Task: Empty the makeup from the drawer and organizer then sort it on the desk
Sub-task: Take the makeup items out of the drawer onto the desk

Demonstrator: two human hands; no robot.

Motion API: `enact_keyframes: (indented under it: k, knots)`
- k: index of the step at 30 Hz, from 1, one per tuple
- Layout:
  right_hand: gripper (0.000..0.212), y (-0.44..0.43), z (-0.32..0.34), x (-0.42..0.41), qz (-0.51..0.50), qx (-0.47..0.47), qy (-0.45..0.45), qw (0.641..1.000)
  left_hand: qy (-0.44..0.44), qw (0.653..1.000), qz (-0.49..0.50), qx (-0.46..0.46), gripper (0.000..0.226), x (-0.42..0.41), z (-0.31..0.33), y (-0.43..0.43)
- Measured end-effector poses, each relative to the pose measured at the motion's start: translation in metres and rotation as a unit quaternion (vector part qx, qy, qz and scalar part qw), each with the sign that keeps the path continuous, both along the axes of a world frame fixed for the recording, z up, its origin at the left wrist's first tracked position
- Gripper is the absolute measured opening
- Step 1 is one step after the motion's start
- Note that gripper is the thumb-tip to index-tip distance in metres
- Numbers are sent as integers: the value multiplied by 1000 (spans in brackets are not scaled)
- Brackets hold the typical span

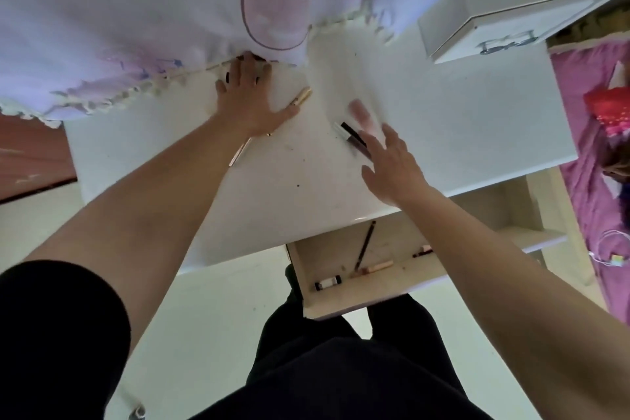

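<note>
Your left hand [252,102] lies flat on the white desk [460,119], fingers spread at the fringed cloth's [136,27] edge, thumb tip just beside a gold tube [301,95]. Your right hand [392,160], fingers loose and splayed, grasping nothing, is just beside two dark tubes [351,136]. The open drawer [341,307] below holds a dark pencil [364,245], a small bottle [327,282] and a pink tube [375,266].

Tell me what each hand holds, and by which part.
Nothing is held. The left hand lies flat on the desk, fingers spread; the right hand is open over the dark tubes.
</note>
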State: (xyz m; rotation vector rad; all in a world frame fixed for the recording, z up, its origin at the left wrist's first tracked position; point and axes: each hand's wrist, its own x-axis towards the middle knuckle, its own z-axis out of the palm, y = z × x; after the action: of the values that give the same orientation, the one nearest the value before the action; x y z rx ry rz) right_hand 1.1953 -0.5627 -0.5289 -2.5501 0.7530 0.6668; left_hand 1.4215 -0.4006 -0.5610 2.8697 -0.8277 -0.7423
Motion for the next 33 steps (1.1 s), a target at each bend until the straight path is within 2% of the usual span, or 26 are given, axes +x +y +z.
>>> enact_keyframes:
  k: [3,8,15,19,22,24,26,29,31,33]
  knots:
    - [70,-3,-1,-10,-28,-5,7,1000,37,997,62,-17,119,11,4,-13]
    - [69,-12,-2,-38,-63,-28,-9,998,-27,999,21,15,94,-1,0,-7]
    - [70,-35,-11,-82,-74,-39,0,996,-50,998,-2,45,90,-49,2,23]
    - [67,-39,-14,-108,-111,-42,-53,992,-78,997,22,3,85,-103,11,38]
    - [45,-41,-18,-131,-160,-49,-120,978,-103,992,34,-62,74,-156,14,41]
    - [33,-44,-28,-149,-161,-52,-122,978,-142,983,16,-116,62,-197,10,39]
    - [30,-51,-44,-166,-152,-30,-67,986,-161,973,-22,-167,52,-237,-1,33]
    - [33,-59,-72,-185,-113,71,71,988,-90,973,-96,-189,36,-288,-22,23]
    - [40,-63,-90,-194,-71,105,135,983,49,989,-105,-90,33,-309,-38,18]
    - [46,-68,-106,-196,-45,104,180,977,179,979,-67,71,44,-320,-61,16]
